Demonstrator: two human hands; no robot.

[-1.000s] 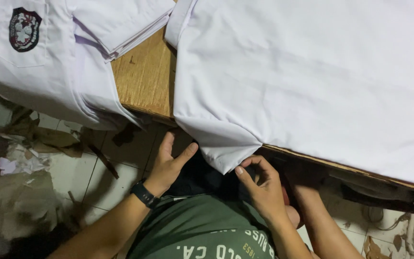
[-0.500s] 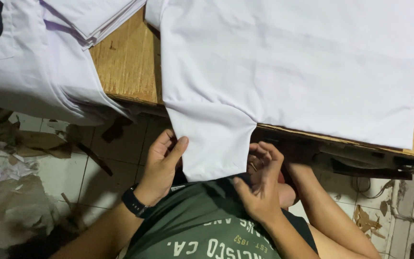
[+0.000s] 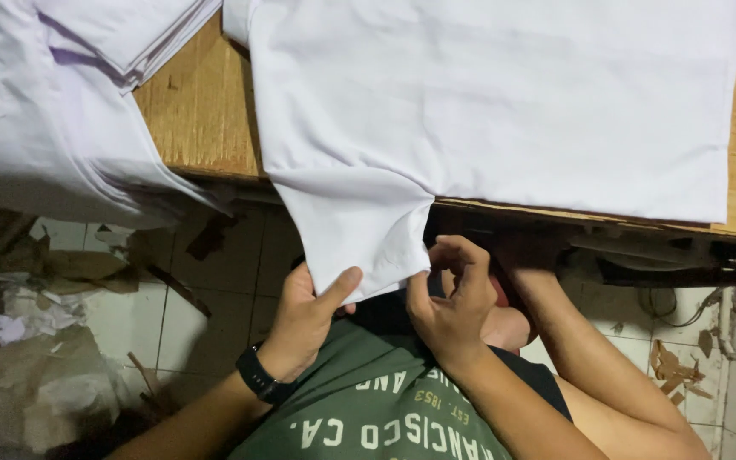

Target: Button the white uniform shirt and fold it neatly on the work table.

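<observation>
A white shirt (image 3: 504, 102) lies spread on a wooden table (image 3: 198, 119), and one sleeve (image 3: 355, 230) hangs over the near edge. My left hand (image 3: 304, 319), with a black watch on the wrist, pinches the sleeve's lower left corner between thumb and fingers. My right hand (image 3: 449, 298) grips the sleeve's lower right hem with curled fingers. Both hands are below the table edge, above my lap and green printed shirt.
A pile of folded white shirts (image 3: 53, 111), one with a dark crest, overhangs the table's left part. Scraps of cardboard and paper (image 3: 36, 315) litter the tiled floor at left. Dark brackets and cables (image 3: 666, 264) sit under the table at right.
The sleeve now hangs further down off the table edge. Both hands have closed on its lower hem, and the view has shifted so the shirt lies more to the left.
</observation>
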